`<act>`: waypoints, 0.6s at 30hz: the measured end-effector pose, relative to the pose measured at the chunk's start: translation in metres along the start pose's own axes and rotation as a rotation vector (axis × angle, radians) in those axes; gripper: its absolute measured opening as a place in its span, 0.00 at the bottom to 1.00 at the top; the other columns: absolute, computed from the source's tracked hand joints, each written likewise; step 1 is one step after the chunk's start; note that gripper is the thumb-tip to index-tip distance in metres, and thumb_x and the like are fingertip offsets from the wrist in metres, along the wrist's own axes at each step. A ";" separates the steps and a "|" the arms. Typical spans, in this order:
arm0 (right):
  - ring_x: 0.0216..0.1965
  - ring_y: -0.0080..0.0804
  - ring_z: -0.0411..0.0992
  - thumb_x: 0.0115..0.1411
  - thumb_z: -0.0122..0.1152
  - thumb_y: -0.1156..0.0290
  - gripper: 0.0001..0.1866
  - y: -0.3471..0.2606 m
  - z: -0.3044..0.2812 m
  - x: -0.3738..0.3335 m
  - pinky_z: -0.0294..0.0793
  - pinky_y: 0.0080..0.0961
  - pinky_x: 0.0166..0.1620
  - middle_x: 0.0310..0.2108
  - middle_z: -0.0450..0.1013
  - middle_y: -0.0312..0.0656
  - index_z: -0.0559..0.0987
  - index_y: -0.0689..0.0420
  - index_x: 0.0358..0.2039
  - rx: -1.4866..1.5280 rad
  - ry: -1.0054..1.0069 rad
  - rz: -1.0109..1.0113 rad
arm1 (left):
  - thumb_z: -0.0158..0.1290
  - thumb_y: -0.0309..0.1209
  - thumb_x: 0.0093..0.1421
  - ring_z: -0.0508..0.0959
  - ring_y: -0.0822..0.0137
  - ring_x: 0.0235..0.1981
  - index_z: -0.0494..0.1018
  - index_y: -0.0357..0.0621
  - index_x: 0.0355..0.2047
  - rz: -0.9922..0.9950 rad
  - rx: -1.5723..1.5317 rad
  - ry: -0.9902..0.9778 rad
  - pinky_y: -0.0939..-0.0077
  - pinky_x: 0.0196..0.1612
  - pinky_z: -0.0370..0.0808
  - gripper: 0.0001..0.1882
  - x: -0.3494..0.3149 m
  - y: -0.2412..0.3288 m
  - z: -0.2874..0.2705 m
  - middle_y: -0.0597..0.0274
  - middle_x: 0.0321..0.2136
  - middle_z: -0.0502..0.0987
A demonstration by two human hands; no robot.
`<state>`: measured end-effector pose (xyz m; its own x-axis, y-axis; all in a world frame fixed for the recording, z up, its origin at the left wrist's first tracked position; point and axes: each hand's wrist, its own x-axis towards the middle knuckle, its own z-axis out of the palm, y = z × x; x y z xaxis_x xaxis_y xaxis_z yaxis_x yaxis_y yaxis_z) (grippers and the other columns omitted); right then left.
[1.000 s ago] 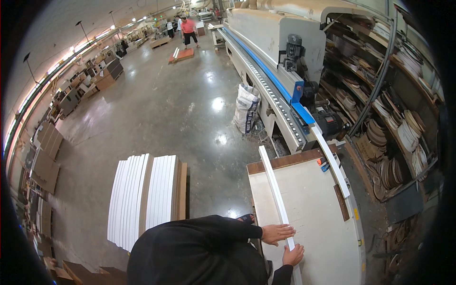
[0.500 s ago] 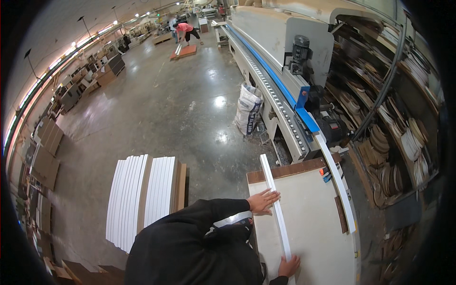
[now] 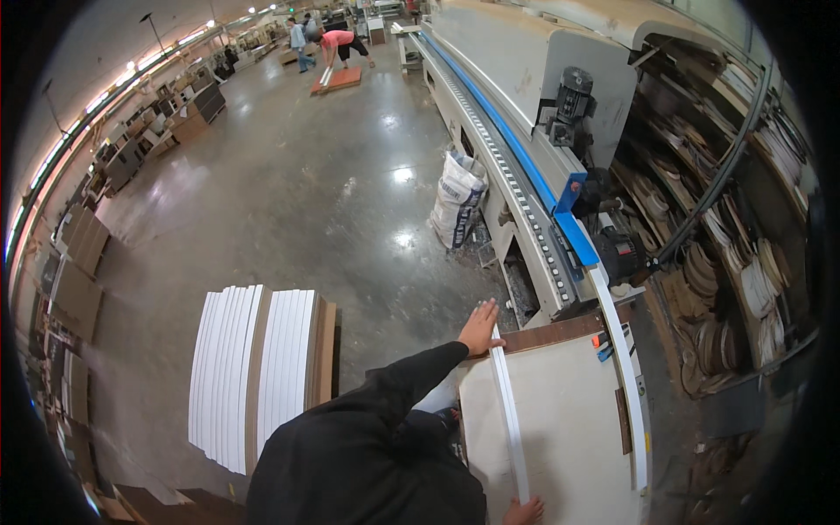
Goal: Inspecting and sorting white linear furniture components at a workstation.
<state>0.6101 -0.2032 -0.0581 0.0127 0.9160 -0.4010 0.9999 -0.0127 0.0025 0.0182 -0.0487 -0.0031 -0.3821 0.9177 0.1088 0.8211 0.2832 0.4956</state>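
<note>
A long, narrow white strip [image 3: 509,411] lies lengthwise along the left part of a pale-topped work table [image 3: 577,420]. My left hand [image 3: 480,329] is at its far end, by the table's far left corner, fingers stretched out and the thumb across the strip. At the near end, my right hand [image 3: 523,511] grips the strip; the lower picture edge cuts that hand off in part. Along the table's right edge runs a second white strip [image 3: 623,367], its far end at the blue guide [image 3: 575,234] of a long machine.
Stacked white-edged panels [image 3: 229,376] stand on the floor to my left. A white sack [image 3: 458,199] leans by the machine bed [image 3: 516,197]. Orange and blue hand tools [image 3: 601,346] lie on the table. Shelves of coiled edging [image 3: 700,262] line the right. Co-workers bend over an orange-red panel [image 3: 336,81] far off.
My left hand has moved from the strip's middle to its far end. My right hand stays at the near end. The second strip reaches farther toward me along the table.
</note>
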 end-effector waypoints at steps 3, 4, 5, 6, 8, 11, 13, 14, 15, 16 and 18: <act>0.74 0.58 0.54 0.65 0.62 0.41 0.46 -0.015 -0.013 -0.003 0.50 0.58 0.74 0.74 0.57 0.55 0.63 0.58 0.73 -0.021 -0.064 0.050 | 0.71 0.55 0.52 0.54 0.39 0.76 0.52 0.31 0.73 -0.074 -0.146 0.059 0.52 0.75 0.55 0.61 0.016 -0.024 -0.003 0.36 0.75 0.51; 0.74 0.58 0.54 0.65 0.63 0.41 0.46 -0.021 -0.021 -0.006 0.50 0.58 0.74 0.74 0.57 0.55 0.63 0.58 0.73 0.010 -0.093 0.067 | 0.71 0.55 0.53 0.56 0.40 0.75 0.53 0.31 0.73 -0.128 -0.248 0.052 0.55 0.75 0.58 0.60 0.020 -0.035 -0.005 0.36 0.74 0.53; 0.74 0.58 0.54 0.65 0.63 0.41 0.46 -0.029 -0.033 -0.010 0.50 0.58 0.74 0.74 0.57 0.55 0.63 0.59 0.73 0.042 -0.123 0.088 | 0.70 0.54 0.54 0.66 0.43 0.70 0.62 0.34 0.70 -0.167 -0.324 -0.061 0.58 0.70 0.65 0.52 0.025 -0.046 -0.007 0.37 0.69 0.66; 0.74 0.58 0.54 0.65 0.63 0.41 0.46 -0.029 -0.036 -0.012 0.50 0.58 0.74 0.74 0.57 0.55 0.63 0.59 0.73 0.035 -0.127 0.101 | 0.70 0.54 0.54 0.66 0.43 0.70 0.62 0.34 0.70 -0.167 -0.332 -0.074 0.58 0.70 0.65 0.52 0.028 -0.050 -0.009 0.37 0.69 0.66; 0.74 0.57 0.54 0.66 0.63 0.42 0.45 -0.032 -0.038 -0.017 0.50 0.56 0.74 0.74 0.58 0.55 0.64 0.59 0.72 0.032 -0.132 0.127 | 0.68 0.52 0.57 0.75 0.44 0.63 0.72 0.38 0.64 -0.176 -0.460 -0.099 0.57 0.66 0.71 0.42 0.032 -0.054 -0.012 0.42 0.62 0.75; 0.74 0.56 0.54 0.64 0.63 0.38 0.47 -0.021 -0.025 -0.019 0.51 0.54 0.74 0.73 0.59 0.54 0.64 0.59 0.72 0.052 -0.093 0.135 | 0.64 0.47 0.64 0.82 0.44 0.53 0.79 0.42 0.58 -0.192 -0.477 -0.026 0.58 0.57 0.76 0.28 0.036 -0.052 -0.010 0.42 0.51 0.82; 0.67 0.58 0.59 0.56 0.71 0.49 0.38 -0.025 -0.022 -0.015 0.56 0.55 0.68 0.65 0.64 0.54 0.69 0.59 0.59 0.120 0.032 0.094 | 0.60 0.44 0.68 0.86 0.47 0.45 0.83 0.43 0.53 -0.238 -0.491 0.007 0.63 0.50 0.79 0.21 0.040 -0.055 -0.007 0.42 0.43 0.85; 0.61 0.59 0.65 0.49 0.79 0.60 0.30 -0.028 -0.022 -0.015 0.62 0.56 0.63 0.57 0.69 0.55 0.74 0.60 0.46 0.187 0.165 0.036 | 0.60 0.44 0.68 0.86 0.47 0.45 0.83 0.43 0.53 -0.232 -0.496 -0.018 0.63 0.50 0.79 0.21 0.040 -0.059 -0.008 0.42 0.43 0.85; 0.63 0.59 0.62 0.47 0.80 0.61 0.31 -0.027 -0.019 -0.014 0.59 0.58 0.64 0.60 0.68 0.54 0.74 0.59 0.47 0.237 0.171 0.030 | 0.59 0.45 0.69 0.86 0.49 0.45 0.83 0.43 0.51 -0.252 -0.501 0.010 0.63 0.49 0.79 0.20 0.042 -0.062 -0.007 0.44 0.43 0.85; 0.64 0.58 0.62 0.46 0.80 0.61 0.32 -0.023 -0.014 -0.010 0.59 0.58 0.64 0.60 0.68 0.54 0.74 0.59 0.48 0.214 0.187 0.028 | 0.58 0.45 0.69 0.86 0.51 0.45 0.84 0.43 0.50 -0.270 -0.511 0.033 0.64 0.49 0.79 0.20 0.044 -0.063 -0.005 0.45 0.42 0.85; 0.62 0.56 0.64 0.47 0.81 0.62 0.30 -0.025 -0.015 -0.019 0.61 0.55 0.63 0.56 0.69 0.51 0.76 0.57 0.48 0.175 0.200 0.042 | 0.56 0.45 0.71 0.87 0.55 0.44 0.85 0.43 0.47 -0.274 -0.518 0.035 0.66 0.49 0.79 0.19 0.046 -0.061 -0.005 0.48 0.42 0.86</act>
<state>0.5850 -0.2143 -0.0371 0.0717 0.9741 -0.2146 0.9829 -0.1056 -0.1506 -0.0516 -0.0253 -0.0236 -0.5724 0.8179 -0.0589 0.3795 0.3279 0.8651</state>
